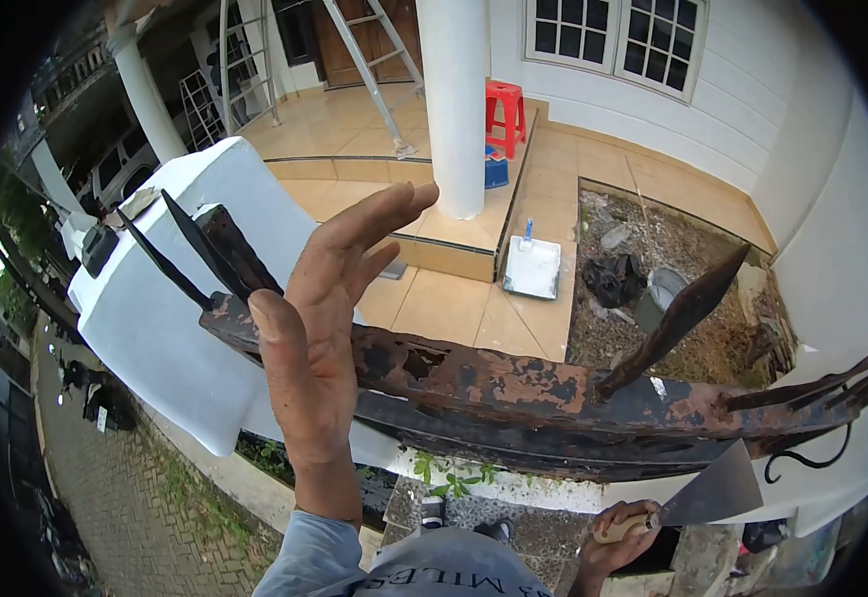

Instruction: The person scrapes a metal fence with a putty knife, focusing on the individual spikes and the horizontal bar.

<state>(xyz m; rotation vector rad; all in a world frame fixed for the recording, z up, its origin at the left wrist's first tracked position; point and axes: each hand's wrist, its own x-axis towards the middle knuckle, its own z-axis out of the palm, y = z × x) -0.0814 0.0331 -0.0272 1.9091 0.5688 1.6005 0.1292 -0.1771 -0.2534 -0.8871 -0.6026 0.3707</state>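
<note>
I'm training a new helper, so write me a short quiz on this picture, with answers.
1. Which hand holds the scraper?
2. True or false: the left hand is clenched in a fist.
3. The rail looks: a) evenly white; b) patchy, with reddish-brown and dark areas; c) bright green all over.

Key:
1. The right hand.
2. False; its fingers are extended.
3. b
</note>
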